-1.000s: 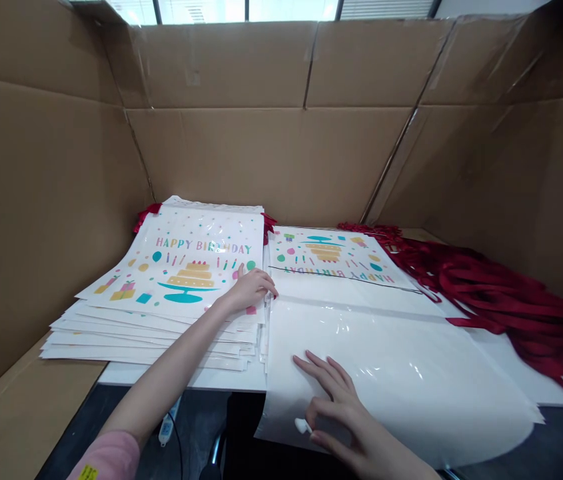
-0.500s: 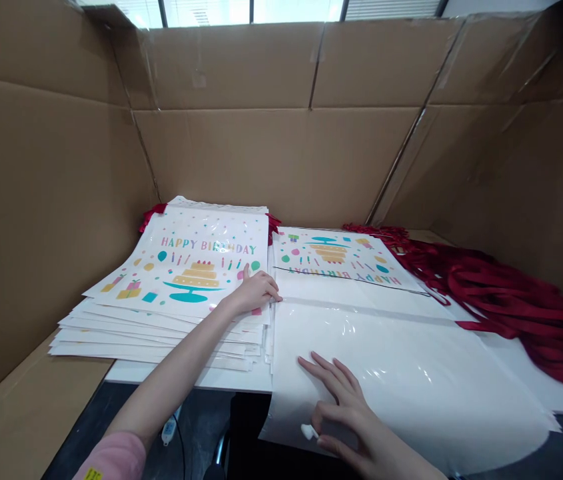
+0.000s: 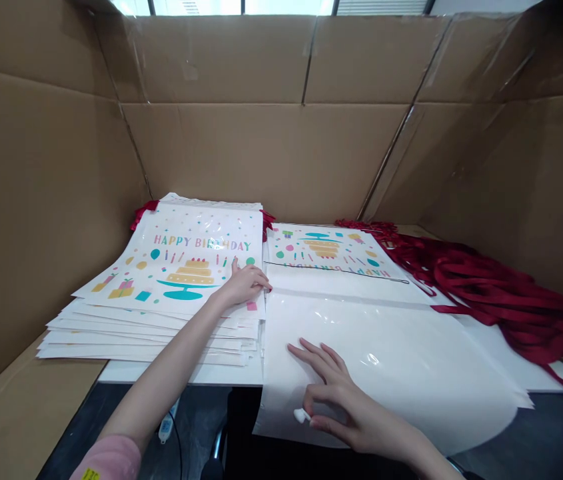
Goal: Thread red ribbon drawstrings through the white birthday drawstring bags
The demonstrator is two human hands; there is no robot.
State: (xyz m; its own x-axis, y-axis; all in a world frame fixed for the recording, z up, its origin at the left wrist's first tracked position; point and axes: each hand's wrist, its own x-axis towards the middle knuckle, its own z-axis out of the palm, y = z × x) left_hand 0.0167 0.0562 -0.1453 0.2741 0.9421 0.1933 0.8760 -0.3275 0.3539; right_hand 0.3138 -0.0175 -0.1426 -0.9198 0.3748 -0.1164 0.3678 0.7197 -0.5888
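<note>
My left hand (image 3: 245, 285) is closed at the left end of a crease in a blank white sheet (image 3: 386, 373), with a speck of dark red ribbon at its fingertips. Its wrist lies over a stack of printed birthday sheets (image 3: 194, 230). My right hand (image 3: 334, 393) pinches a small white piece (image 3: 302, 415) between thumb and forefinger, other fingers spread over the blank sheet. A thin dark cord (image 3: 336, 269) crosses above the crease. Beyond it shows an upside-down birthday print (image 3: 318, 248). A red ribbon (image 3: 448, 309) emerges at the crease's right end.
A heap of red ribbons (image 3: 501, 287) lies on the right. Tall cardboard walls (image 3: 241, 153) enclose the back and sides. The white table's front edge (image 3: 181, 377) shows below the stack, and the blank sheet hangs over it. A white plug-like device (image 3: 166, 427) with a cord is below.
The whole view has shifted slightly, with things appearing a little further left. Both hands keep nearly the same pose and place on the sheets.
</note>
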